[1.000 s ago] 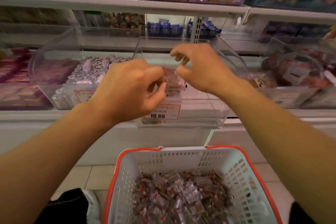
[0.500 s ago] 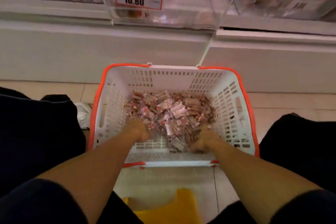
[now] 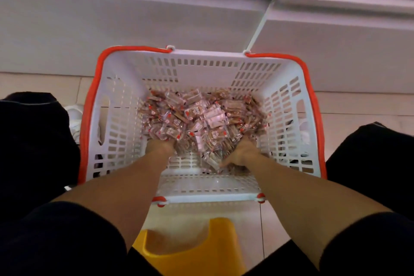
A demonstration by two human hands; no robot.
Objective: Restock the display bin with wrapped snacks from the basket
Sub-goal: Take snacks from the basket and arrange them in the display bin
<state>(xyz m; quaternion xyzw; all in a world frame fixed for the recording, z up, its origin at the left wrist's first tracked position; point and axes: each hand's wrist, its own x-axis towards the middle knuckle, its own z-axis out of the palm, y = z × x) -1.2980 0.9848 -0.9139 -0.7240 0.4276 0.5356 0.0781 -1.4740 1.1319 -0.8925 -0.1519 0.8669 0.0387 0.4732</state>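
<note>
- While both hands are buried at the near edge of the heap, the wrapped snacks [image 3: 201,119] sit piled in the middle of the frame, on the floor of the basket [image 3: 289,101].
- Left hand [image 3: 160,147] is dug into the lower-left side of the pile; its fingers are hidden under the wrappers, so I can't tell whether it has closed on anything.
- Right hand [image 3: 240,154] is at the lower-right side, fingers curled round a clump of packets, a few poking out beneath the palm.
- Display bin isn't in the frame at all, so the whole lift is ahead of them.
- Risk, as I judge it: those slick little wrappers look loose, and a two-handed scoop could shed packets over the orange rim on the way up.
- Any that fall would likely land on the tiled floor [image 3: 42,84] at the left or by the yellow stool [image 3: 190,251] at the bottom centre.
- White cabinet base [image 3: 156,13] fills the top of the frame; dark trouser legs [image 3: 33,141] flank the basket on both sides.
</note>
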